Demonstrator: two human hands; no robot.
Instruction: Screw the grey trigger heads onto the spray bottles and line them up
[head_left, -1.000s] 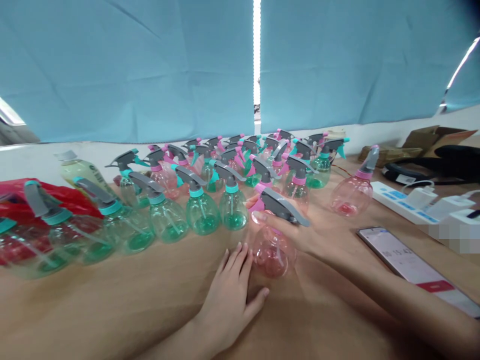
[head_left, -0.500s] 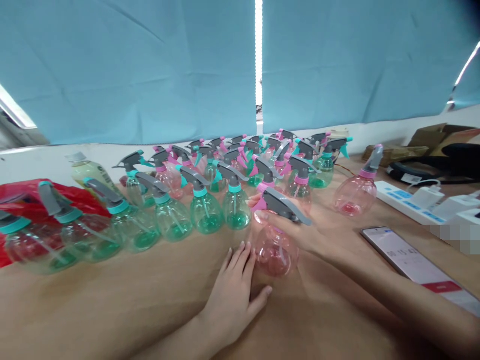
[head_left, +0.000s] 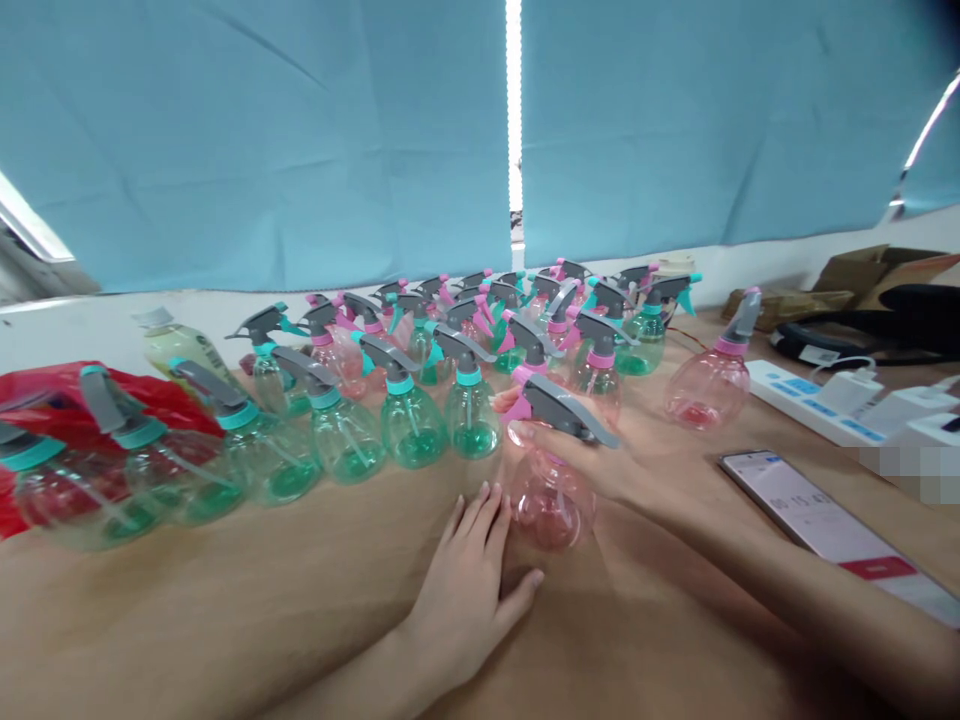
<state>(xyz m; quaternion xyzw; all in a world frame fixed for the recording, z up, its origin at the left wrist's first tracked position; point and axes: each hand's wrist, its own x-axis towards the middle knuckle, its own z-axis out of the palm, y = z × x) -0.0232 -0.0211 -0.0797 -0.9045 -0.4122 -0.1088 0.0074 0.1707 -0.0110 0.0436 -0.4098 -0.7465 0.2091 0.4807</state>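
Note:
A pink spray bottle (head_left: 553, 505) with a grey and pink trigger head stands upright on the wooden table. My right hand (head_left: 574, 455) is wrapped around its neck, just below the head; part of the fingers is hidden behind the bottle. Flat on the tabletop, to the left of that bottle, lies my left hand (head_left: 472, 590), its fingers stretched out and holding nothing. Just beyond my hands, a green spray bottle (head_left: 473, 422) ends a row of several green ones running to the left.
More pink and green spray bottles crowd behind. One pink bottle (head_left: 709, 385) stands apart at right, beside a power strip (head_left: 795, 400) with plugged-in chargers. A phone (head_left: 817, 520) showing a timer lies at right. A red plastic bag (head_left: 82, 400) and a drink bottle (head_left: 180, 350) are at left.
Both hands and the pink bottle hold practically the same positions. The view has shifted very slightly, and the phone's timer has advanced.

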